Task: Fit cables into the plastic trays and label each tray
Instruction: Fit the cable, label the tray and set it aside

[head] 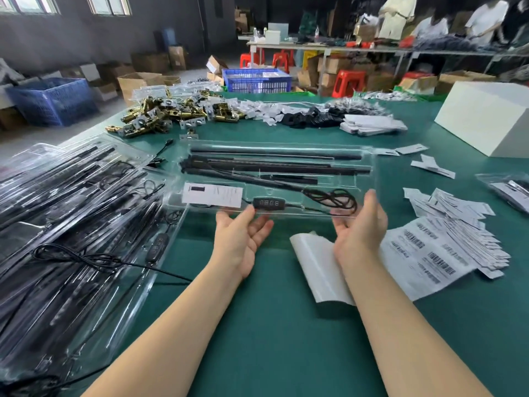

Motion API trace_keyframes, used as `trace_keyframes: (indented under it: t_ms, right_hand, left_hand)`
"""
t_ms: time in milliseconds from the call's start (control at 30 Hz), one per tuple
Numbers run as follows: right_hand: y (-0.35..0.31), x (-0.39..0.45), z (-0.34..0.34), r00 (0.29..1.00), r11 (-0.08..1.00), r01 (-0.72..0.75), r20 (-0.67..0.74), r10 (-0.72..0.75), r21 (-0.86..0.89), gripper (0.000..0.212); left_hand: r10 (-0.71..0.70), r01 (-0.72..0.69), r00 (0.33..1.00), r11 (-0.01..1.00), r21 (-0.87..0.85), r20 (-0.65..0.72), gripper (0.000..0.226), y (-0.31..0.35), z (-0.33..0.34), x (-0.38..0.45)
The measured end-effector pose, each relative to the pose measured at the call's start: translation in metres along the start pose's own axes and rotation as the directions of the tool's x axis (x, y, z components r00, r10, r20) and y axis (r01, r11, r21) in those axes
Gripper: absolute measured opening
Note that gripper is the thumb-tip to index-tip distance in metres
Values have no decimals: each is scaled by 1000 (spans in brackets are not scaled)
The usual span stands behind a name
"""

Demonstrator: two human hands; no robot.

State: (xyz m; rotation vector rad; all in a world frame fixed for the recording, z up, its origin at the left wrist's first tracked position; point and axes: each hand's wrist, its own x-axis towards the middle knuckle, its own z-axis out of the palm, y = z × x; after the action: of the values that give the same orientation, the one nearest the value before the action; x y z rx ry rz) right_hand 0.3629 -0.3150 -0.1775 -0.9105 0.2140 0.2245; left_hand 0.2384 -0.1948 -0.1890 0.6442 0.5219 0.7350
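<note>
1. One clear plastic tray (pixel 363 170) lies across the middle of the surface (pixel 272 325), its near edge lifted by both hands.
2. Inside it lie several long black bars (pixel 274 154) in the far channels; one black cable (pixel 332 196) coils in the near right compartment, with one inline controller (pixel 265 202) showing four buttons beside it.
3. One white label (pixel 212 194) sits on the tray's near left part.
4. The left hand (pixel 242 239) is palm up with fingers spread loosely, fingertips under the near edge by the controller.
5. The right hand (pixel 362 229) is palm inward, fingers relaxed, thumb up against the tray's near right edge.
6. Under the right wrist lies one curled sheet of white backing paper (pixel 317 270).
7. To the right spreads a heap of printed barcode labels (pixel 429 253); the count cannot be told.
8. To the left is a slanting stack of filled trays (pixel 74 213), with loose cables on top.
9. Far left on the surface lies a pile of brass latch parts (pixel 169 113); to its right, white tags and black parts.
10. One white box (pixel 486 116) stands far right.
11. The surface is covered in green cloth.
12. The room is a workshop: two blue crates (pixel 54 100), cardboard boxes, red stools, and people standing at a far table.
</note>
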Motion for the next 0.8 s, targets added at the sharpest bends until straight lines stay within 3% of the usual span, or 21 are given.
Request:
trace_keyframes:
  t_ms: [100, 200, 367, 433, 467, 533, 600, 633, 733, 800]
  right_hand:
    - [-8, 13, -5, 994, 998, -17, 110, 24, -63, 6]
    - [-9, 14, -7, 958, 968, -66, 255, 129, -243, 15]
    - [-3, 10, -9, 953, 940, -23, 276, 123, -340, 15]
    - [-2, 11, -9, 960, 948, 6, 269, 84, -317, 14]
    - [-1, 12, -9, 965, 947, 26, 254, 59, -320, 14]
    - [3, 11, -8, 975, 944, 62, 221, 11, -323, 15]
    - [4, 12, -6, 976, 960, 79, 216, -20, -268, 15]
    - [5, 12, -6, 974, 966, 83, 223, -27, -245, 14]
    - [6, 14, -7, 970, 967, 90, 243, -31, -240, 10]
    - [6, 13, -6, 967, 972, 81, 253, -22, -222, 9]
  left_hand:
    - [135, -135, 990, 991, 17, -25, 51, 11, -7, 5]
    - [205, -204, 978, 979, 27, -23, 43, 17, -11, 8]
    - [185, -184, 983, 979, 82, -11, 51, 19, -10, 8]
    - [101, -111, 993, 964, 243, 53, 40, 14, -3, 2]
    - [45, -89, 992, 911, 402, 117, 33, 9, 0, -3]
    - [-64, -177, 959, 629, 757, 277, 43, -4, 3, -15]
    - [-132, -390, 885, 309, 867, 445, 59, -17, 1, -26]
    - [-149, -485, 842, 211, 849, 519, 60, -20, -1, -30]
    - [-160, -658, 741, 21, 753, 652, 48, -20, -2, -34]
    - [-129, -660, 742, 35, 751, 658, 46, -19, -4, -33]
